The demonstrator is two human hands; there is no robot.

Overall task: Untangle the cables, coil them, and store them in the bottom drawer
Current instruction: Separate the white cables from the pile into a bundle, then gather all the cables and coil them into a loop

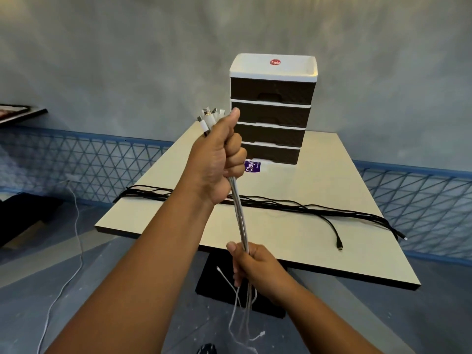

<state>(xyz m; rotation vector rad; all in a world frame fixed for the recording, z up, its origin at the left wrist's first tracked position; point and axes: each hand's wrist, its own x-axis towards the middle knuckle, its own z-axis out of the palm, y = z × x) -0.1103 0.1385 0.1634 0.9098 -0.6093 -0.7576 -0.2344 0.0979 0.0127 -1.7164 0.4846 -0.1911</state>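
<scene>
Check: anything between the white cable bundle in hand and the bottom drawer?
Yes. The bottom drawer is shut, so it must be pulled open first. The black cables lie across the table between the white cables, held by left hand and right hand, and the drawer unit.

Light soft and even on my feed, moderately bright, cool cast on wall behind drawer unit [272, 108]. White top of drawer unit brightest spot, near blown out, no hard glare. Table [319, 200] below unit evenly lit, shadows faint; darkest patch under table at pedestal. Wide-angle bend strong: railing either side of unit curves, wall smeared toward corners. Centre fairly sharp, logo on unit readable. White cables [240, 221] before unit slightly motion-blurred, loose ends lowest softest.
</scene>
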